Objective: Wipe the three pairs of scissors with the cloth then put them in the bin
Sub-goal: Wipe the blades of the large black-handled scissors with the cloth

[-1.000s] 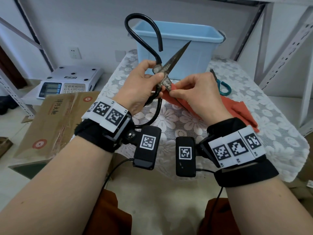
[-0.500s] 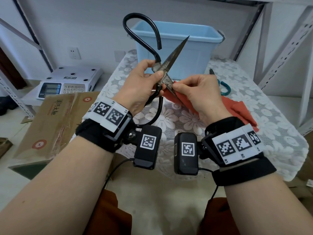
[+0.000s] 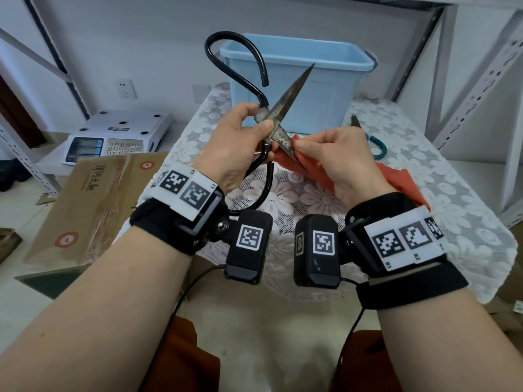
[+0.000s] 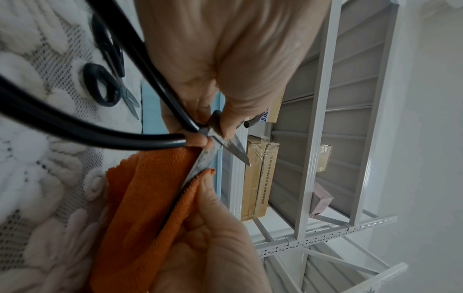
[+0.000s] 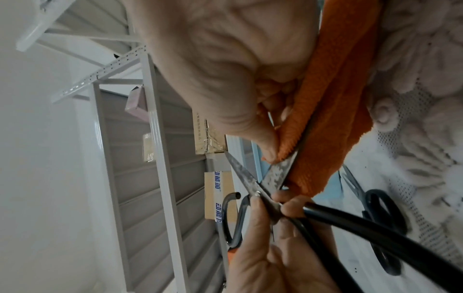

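My left hand (image 3: 256, 137) grips large black-handled iron scissors (image 3: 291, 90) at the pivot, held above the table with the rusty blades spread apart. My right hand (image 3: 297, 146) pinches an orange cloth (image 3: 396, 179) folded round the lower blade (image 4: 200, 164), close to the pivot. The rest of the cloth trails onto the table. A light blue bin (image 3: 325, 94) stands behind the hands. Teal-handled scissors (image 3: 377, 145) lie by the bin, partly hidden by my right hand. Small black-handled scissors (image 4: 107, 79) (image 5: 380, 214) lie on the table beside the bin.
The table wears a white lace cover (image 3: 441, 205). At the left, lower down, sit an electronic scale (image 3: 113, 137) and a flat cardboard box (image 3: 93, 199). Grey metal shelf posts (image 3: 481, 80) rise at the right and left.
The right hand's pinch of cloth has slid a short way along the lower blade, up and to the right. The scissors have shifted slightly left in the left hand's grip.
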